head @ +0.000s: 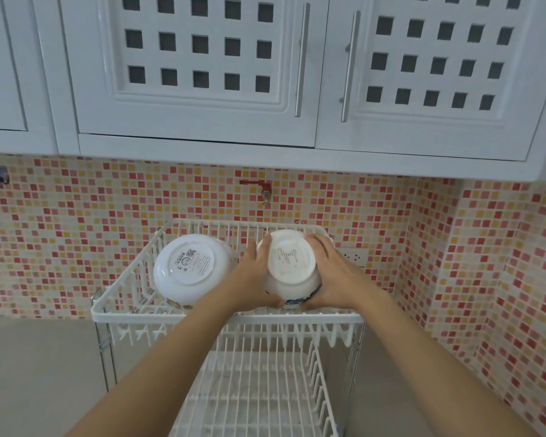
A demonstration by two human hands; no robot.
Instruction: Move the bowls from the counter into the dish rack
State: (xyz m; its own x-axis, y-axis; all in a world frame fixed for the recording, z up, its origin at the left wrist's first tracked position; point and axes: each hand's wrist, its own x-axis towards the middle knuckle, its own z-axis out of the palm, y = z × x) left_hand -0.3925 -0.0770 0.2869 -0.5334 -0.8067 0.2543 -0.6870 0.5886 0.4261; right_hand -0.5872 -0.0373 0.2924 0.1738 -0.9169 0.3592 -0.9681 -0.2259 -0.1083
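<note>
A white two-tier wire dish rack [158, 316] stands against the tiled wall. On the left of its upper tier a plain white bowl [186, 268] leans upside down, its labelled base facing me. To its right a white bowl with a blue pattern near the rim [289, 266] is held upside down over the upper tier. My left hand [254, 279] grips its left side and my right hand [328, 272] grips its right side. Whether this bowl rests on the wires is hidden by my hands.
The rack's lower tier [259, 392] shows bare wires. Grey counter [38, 373] lies to the left and right of the rack. A red wall tap [260, 187] sticks out above the rack, white wall cabinets [202, 74] hang overhead, and a socket [355, 257] sits behind on the right.
</note>
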